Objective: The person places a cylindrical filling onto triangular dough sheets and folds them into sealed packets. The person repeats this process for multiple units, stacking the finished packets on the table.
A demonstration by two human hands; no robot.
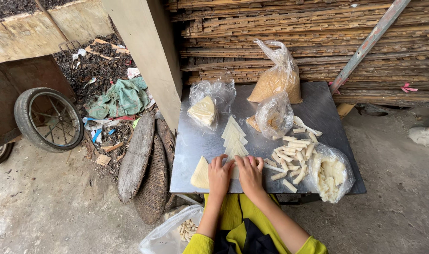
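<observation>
Both hands, left hand (pixel 219 175) and right hand (pixel 250 172), press flat side by side on the near end of the row of pale wrapper triangles (pixel 234 136), which runs straight away from them across the counter (pixel 195 141).

Hands: two, left hand (pixel 219 175) and right hand (pixel 250 173), side by side
Plastic bags (pixel 274 115) beyond the hands: four
Rolled pieces (pixel 292 160) right of the right hand: about twenty, hard to tell
Wheel (pixel 48 119) far left: one

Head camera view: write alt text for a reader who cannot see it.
Both hands, left hand and right hand, press flat on a pale triangular wrapper on a metal table. Finished rolls are piled to the right, amid plastic bags.
</observation>
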